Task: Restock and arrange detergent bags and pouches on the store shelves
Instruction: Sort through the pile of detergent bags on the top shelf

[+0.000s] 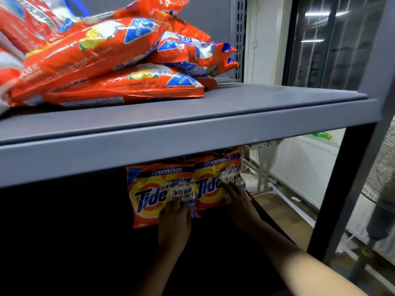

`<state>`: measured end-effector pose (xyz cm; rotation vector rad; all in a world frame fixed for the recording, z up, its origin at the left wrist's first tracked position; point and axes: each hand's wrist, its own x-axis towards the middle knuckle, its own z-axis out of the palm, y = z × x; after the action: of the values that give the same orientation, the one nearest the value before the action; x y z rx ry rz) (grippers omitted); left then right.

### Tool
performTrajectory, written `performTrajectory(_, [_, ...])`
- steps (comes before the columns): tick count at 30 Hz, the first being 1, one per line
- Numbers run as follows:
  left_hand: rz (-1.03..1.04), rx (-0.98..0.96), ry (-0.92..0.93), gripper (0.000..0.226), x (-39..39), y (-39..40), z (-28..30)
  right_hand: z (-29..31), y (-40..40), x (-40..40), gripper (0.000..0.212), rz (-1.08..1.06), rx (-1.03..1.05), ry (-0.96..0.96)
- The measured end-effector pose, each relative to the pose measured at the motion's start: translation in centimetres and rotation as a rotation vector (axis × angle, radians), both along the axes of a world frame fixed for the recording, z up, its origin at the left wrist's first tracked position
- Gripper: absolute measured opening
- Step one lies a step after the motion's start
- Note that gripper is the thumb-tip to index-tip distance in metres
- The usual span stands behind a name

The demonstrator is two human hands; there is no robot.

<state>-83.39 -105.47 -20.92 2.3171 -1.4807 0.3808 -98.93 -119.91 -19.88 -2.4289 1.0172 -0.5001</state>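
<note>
My left hand (174,218) rests flat-fingered on the left Tide pouch (158,193), right hand (238,201) likewise on the right Tide pouch (215,182). Gray upper shelf (192,133) hides their tops, orange bags (111,58) piled on it

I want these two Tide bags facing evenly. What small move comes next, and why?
Probably nudge the right Tide bag down level with the left Tide bag: it sits higher and tilted. The right hand and left hand already rest on the bags.

Under the grey shelf (192,133), your two orange pouches each read "Tide": the left pouch (149,195) adds "净白去渍", and the right pouch (211,184) shows "30年". An orange bag (64,67) on the shelf reads "308".
</note>
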Motion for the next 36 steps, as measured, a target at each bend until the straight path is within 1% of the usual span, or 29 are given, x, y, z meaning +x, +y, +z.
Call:
performTrajectory(2, [-0.018, 0.069, 0.068, 0.039, -0.3, 0.4, 1.3, 1.1, 0.5, -0.4, 0.08, 0.033, 0.072, 0.066])
performTrajectory(3, [-0.023, 0.092, 0.103, 0.04, -0.5, 0.8, 2.0, 1.7, 0.9, -0.6, 0.078, 0.04, 0.095, 0.064])
performTrajectory(6, [0.011, 0.113, 0.178, 0.039, -1.3, 2.2, 4.0, 3.0, 2.3, -1.4, 0.06, 0.067, 0.118, 0.009])
performTrajectory(8, [0.048, 0.129, 0.166, 0.038, -2.1, 3.4, 5.2, 3.8, 3.3, -2.2, 0.052, 0.079, 0.114, 0.031])
performTrajectory(11, [0.101, 0.108, 0.194, 0.038, -3.5, 5.4, 7.0, 5.7, 5.1, -3.8, 0.049, 0.102, 0.079, 0.104])
performTrajectory(14, [0.122, 0.085, 0.191, 0.039, -5.3, 7.5, 9.0, 8.3, 7.0, -5.2, 0.05, 0.133, 0.03, 0.184])
performTrajectory(18, [0.157, 0.172, 0.226, 0.045, -8.2, 10.1, 12.8, 12.1, 10.3, -7.8, 0.057, 0.159, -0.065, 0.322])
performTrajectory(20, [0.163, 0.177, 0.203, 0.04, -10.0, 12.0, 15.1, 14.1, 12.2, -9.1, 0.05, 0.176, -0.1, 0.359])
performTrajectory(22, [0.165, 0.116, 0.155, 0.029, -11.6, 14.0, 17.3, 15.8, 13.9, -10.0, 0.041, 0.198, -0.123, 0.382])
performTrajectory(23, [0.169, 0.06, 0.106, 0.03, -12.3, 15.0, 18.7, 16.9, 14.6, -10.5, 0.042, 0.218, -0.144, 0.37])
performTrajectory(26, [0.138, -0.085, -0.039, 0.035, -13.8, 17.4, 22.8, 20.6, 16.7, -11.6, 0.058, 0.325, -0.178, 0.35])
performTrajectory(27, [0.123, -0.125, -0.055, 0.036, -14.0, 18.0, 24.1, 21.9, 17.3, -11.8, 0.058, 0.356, -0.177, 0.337])
performTrajectory(30, [0.107, -0.244, -0.032, 0.039, -14.3, 19.4, 27.4, 25.6, 18.7, -12.2, 0.044, 0.433, -0.169, 0.27])
performTrajectory(33, [0.096, -0.389, -0.01, 0.035, -13.5, 20.2, 30.5, 29.1, 19.9, -12.3, 0.034, 0.477, -0.09, 0.135])
performTrajectory(36, [0.093, -0.488, -0.032, 0.024, -11.4, 20.2, 33.3, 32.2, 20.4, -11.5, 0.027, 0.456, -0.066, -0.068])
